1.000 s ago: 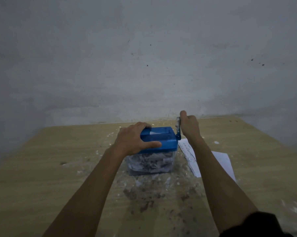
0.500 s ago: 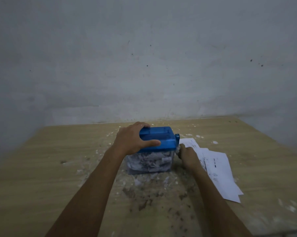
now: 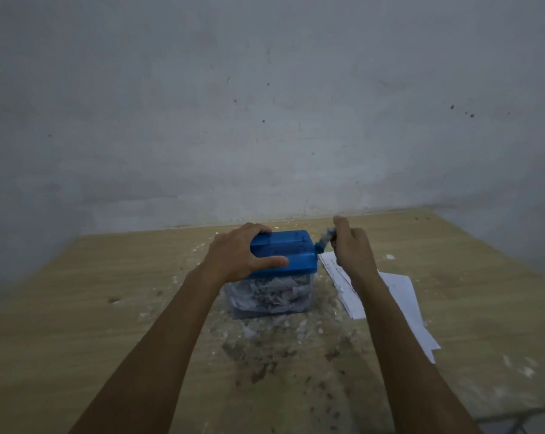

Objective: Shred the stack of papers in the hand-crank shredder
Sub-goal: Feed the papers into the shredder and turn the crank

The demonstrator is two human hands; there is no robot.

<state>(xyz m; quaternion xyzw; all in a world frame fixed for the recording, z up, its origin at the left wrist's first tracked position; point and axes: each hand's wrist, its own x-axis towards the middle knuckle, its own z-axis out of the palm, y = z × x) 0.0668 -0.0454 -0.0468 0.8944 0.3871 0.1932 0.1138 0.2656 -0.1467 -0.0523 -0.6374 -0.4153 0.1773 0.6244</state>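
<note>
One hand-crank shredder [image 3: 283, 255] stands on the wooden bench [image 3: 76, 324], near its far edge and close to the grey wall [image 3: 264, 104]. It has a blue top over a clear bin [image 3: 271, 297] packed with white and grey paper shreds. One loose stack of white printed papers [image 3: 399, 296] lies flat on the bench just right of it; the sheets are fanned, too overlapped to count. Two bare hands are in view. The left hand [image 3: 236, 255] is clamped over the left end of the blue top, thumb along its near face. The right hand [image 3: 349, 245] is closed around the crank handle [image 3: 326, 238], raised at the shredder's right side and blurred. Scraps and dark crumbs [image 3: 264, 349] litter the bench in front.
</note>
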